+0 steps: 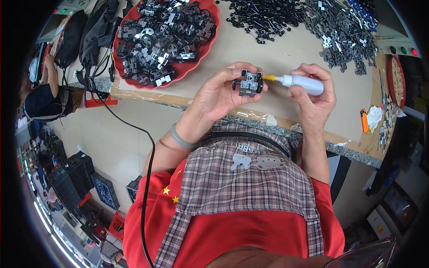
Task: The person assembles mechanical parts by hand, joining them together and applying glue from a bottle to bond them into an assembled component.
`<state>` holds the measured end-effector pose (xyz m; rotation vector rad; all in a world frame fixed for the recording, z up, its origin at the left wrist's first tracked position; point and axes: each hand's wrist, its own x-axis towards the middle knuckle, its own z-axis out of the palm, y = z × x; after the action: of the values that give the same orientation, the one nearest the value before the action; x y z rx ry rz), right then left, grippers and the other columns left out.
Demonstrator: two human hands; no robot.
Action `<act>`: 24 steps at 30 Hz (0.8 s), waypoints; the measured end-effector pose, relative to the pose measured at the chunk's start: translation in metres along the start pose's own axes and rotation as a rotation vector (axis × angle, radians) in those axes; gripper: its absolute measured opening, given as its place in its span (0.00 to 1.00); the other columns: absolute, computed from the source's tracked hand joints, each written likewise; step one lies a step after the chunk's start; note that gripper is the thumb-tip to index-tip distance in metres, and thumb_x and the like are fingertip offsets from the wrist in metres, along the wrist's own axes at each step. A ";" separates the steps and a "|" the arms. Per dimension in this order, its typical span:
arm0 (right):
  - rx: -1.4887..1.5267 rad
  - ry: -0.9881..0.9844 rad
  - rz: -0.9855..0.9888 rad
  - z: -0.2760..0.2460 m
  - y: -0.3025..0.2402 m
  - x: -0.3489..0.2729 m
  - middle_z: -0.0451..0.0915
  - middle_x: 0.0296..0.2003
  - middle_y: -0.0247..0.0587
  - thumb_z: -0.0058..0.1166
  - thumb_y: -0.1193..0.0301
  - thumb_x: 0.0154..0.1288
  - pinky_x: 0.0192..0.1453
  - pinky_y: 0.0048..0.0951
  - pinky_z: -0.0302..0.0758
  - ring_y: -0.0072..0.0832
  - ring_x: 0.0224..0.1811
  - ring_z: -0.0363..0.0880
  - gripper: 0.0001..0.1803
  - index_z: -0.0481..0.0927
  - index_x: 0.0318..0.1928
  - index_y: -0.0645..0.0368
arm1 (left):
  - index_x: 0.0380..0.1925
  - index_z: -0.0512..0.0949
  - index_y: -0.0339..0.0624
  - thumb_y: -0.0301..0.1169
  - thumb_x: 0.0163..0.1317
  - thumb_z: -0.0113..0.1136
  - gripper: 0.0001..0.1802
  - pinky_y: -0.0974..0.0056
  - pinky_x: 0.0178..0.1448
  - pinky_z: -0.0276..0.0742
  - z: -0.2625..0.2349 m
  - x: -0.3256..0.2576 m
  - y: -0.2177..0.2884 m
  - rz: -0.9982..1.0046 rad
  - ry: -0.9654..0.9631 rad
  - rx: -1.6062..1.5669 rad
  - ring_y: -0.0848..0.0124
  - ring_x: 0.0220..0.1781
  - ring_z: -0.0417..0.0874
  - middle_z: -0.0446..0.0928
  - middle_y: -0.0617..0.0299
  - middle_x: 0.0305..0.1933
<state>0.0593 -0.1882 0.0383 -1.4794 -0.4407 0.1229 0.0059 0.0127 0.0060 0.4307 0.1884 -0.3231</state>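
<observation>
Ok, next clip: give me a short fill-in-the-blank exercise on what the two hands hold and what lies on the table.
1. The left hand holds a small grey chassis with black ____.
2. The right hand holds a white squeeze bottle whose ____ nozzle points at the chassis.
3. Finished pieces lie heaped in a round ____ tray on the table.
4. A jade-green ____ sits on the left wrist.

Missing words: wheels; yellow; red; bangle

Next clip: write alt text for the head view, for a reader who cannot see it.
A left hand holds a small grey wheeled toy chassis while the right hand points a white squeeze bottle with a yellow nozzle at its side. Behind, on the worktable, sit a red tray of similar parts and loose black pieces.
</observation>
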 end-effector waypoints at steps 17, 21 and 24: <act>-0.283 0.061 -0.262 0.008 0.001 -0.005 0.81 0.37 0.49 0.59 0.65 0.62 0.38 0.24 0.79 0.29 0.38 0.82 0.24 0.72 0.53 0.69 | 0.43 0.72 0.32 0.33 0.62 0.51 0.15 0.57 0.47 0.83 0.004 -0.002 -0.003 0.043 0.007 0.104 0.52 0.50 0.79 0.71 0.41 0.51; -0.288 0.055 -0.272 0.009 0.001 -0.004 0.81 0.37 0.49 0.60 0.65 0.61 0.38 0.24 0.79 0.30 0.38 0.82 0.25 0.72 0.53 0.69 | 0.43 0.72 0.32 0.33 0.62 0.50 0.15 0.57 0.47 0.83 0.006 -0.002 -0.003 0.042 0.013 0.110 0.52 0.50 0.79 0.71 0.41 0.51; -0.303 0.045 -0.255 0.008 0.001 -0.005 0.80 0.38 0.49 0.60 0.65 0.61 0.38 0.24 0.78 0.30 0.38 0.82 0.25 0.72 0.53 0.69 | 0.43 0.72 0.31 0.34 0.62 0.50 0.16 0.57 0.47 0.83 0.006 -0.002 -0.002 0.040 0.017 0.124 0.52 0.50 0.79 0.72 0.42 0.51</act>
<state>0.0522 -0.1819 0.0371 -1.7036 -0.6280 -0.1874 0.0038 0.0089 0.0114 0.5588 0.1766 -0.2930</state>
